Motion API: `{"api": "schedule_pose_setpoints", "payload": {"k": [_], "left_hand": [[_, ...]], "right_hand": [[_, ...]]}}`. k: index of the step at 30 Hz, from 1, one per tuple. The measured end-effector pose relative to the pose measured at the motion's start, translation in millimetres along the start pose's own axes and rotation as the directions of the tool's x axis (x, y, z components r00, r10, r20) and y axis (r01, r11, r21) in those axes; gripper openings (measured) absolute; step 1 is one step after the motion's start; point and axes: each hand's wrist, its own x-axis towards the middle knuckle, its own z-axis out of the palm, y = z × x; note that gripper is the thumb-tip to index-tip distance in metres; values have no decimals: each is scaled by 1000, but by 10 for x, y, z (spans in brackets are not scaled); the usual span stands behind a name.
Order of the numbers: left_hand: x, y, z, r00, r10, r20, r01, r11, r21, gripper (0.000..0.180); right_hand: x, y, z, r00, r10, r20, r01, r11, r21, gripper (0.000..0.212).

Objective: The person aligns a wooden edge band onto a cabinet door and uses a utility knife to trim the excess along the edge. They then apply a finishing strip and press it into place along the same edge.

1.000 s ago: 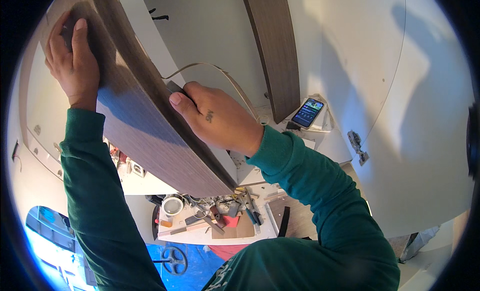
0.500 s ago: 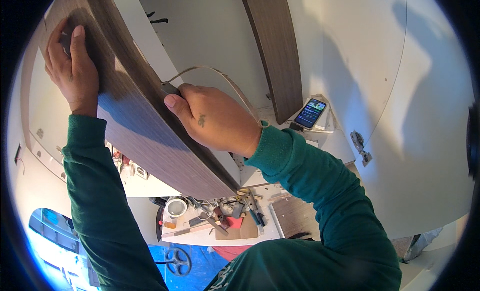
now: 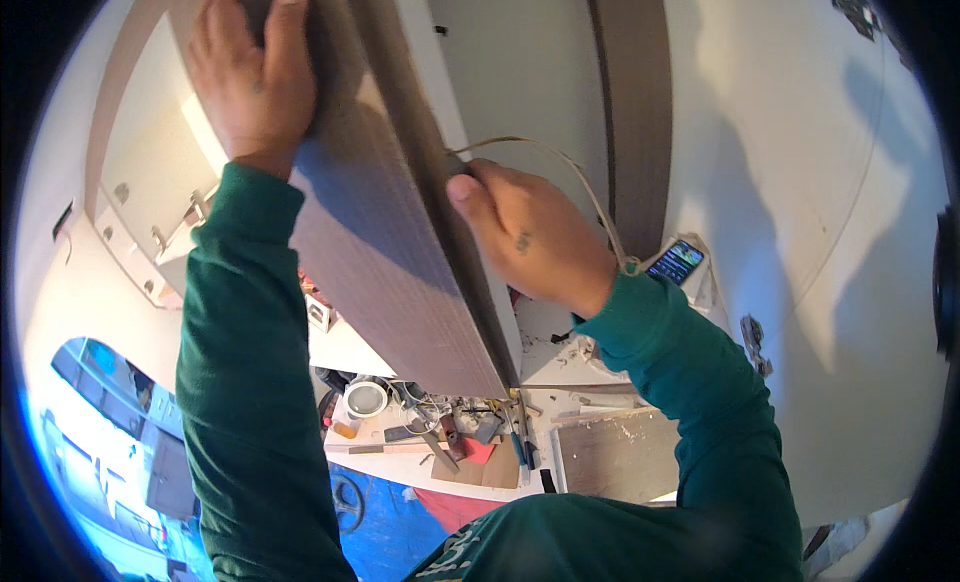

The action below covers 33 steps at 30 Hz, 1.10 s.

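A long wood-grain panel [image 3: 385, 252] slants from the top of the head view down toward the middle. My left hand [image 3: 255, 77] lies against its upper part, thumb spread away from the fingers; the fingertips run up to the picture's edge. At the panel's right edge, my right hand [image 3: 540, 232] is closed round a small dark grey tool [image 3: 457, 166], most of it hidden by the thumb and fingers. From beside that tool a thin, pale strip [image 3: 565, 162] arches over my right hand and comes down by the wrist.
A phone [image 3: 676, 262] with a lit screen leans beyond my right cuff. White curved doors with metal hinges [image 3: 756, 345] stand at right. Below the panel, a cluttered white worktop [image 3: 345, 462] holds a round white fitting [image 3: 367, 398], hand tools and cardboard [image 3: 490, 469].
The view has swung, so the panel and both hands sit farther right in the picture. My right hand keeps the grey tool at the panel's edge, and my left hand stays on the panel.
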Motion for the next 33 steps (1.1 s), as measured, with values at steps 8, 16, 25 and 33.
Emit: {"api": "schedule_pose_setpoints", "payload": {"k": [8,16,25,33], "left_hand": [[-5,186,-89,996,-82,40,84,996,-36,44],[10,242,-168,994,-100,33,97,992,81,45],[2,176,-149,996,-93,8,93,995,39,47],[-14,197,-155,995,-100,-9,101,994,44,50]], "right_hand": [[39,-27,30,993,-99,-67,98,995,-20,47],[96,-149,11,999,-31,-22,29,995,-101,47],[137,-182,84,992,-33,-119,14,988,-153,42],[161,-173,138,986,-66,-152,37,981,-188,41]]}}
